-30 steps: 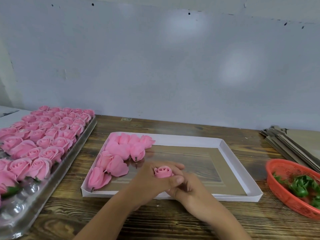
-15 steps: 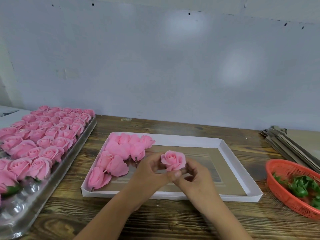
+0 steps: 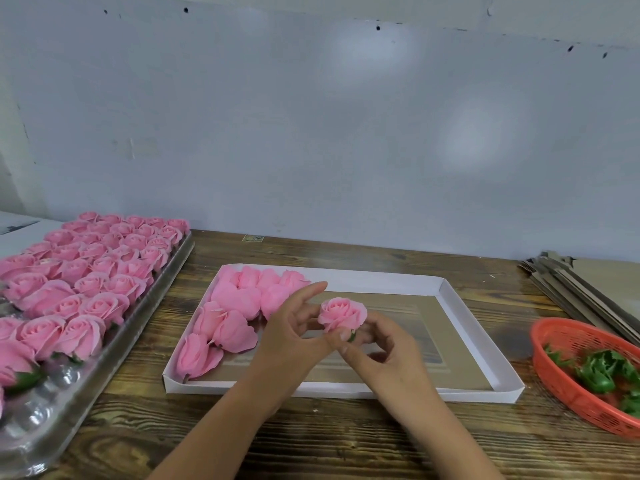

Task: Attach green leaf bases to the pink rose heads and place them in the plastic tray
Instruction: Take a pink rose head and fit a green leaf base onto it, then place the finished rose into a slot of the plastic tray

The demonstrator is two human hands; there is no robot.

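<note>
wooden table (image 3: 346, 445) spans the near scene, grey wall (image 3: 311, 133) behind it. far left: clear plastic tray (image 3: 52, 420) running near to far, packed with upright pink roses (image 3: 90, 282); a few near cups bare, green bases showing under the nearest blooms. centre: shallow white cardboard box (image 3: 450, 299), a cluster of loose rose heads (image 3: 228, 327) lying on their sides in its left part. right edge: red plastic basket (image 3: 568, 393) with green leaf bases (image 3: 602, 372) inside. far right: stack of flat brown cardboard (image 3: 588, 292).

both hands meet above the middle of the box. held rose (image 3: 343, 311) sits upright between them, bloom up, above the box floor, just right of the loose heads. right hand (image 3: 384, 355) grips it from below, thumb and fingertips pinched around its base; a bit of green (image 3: 352, 336) visible there. left hand (image 3: 294, 327) touches the rose's left side low down, thumb at the base, fingers extended up and relaxed, not curled around it. whether the green piece is fully seated: can't tell.
</note>
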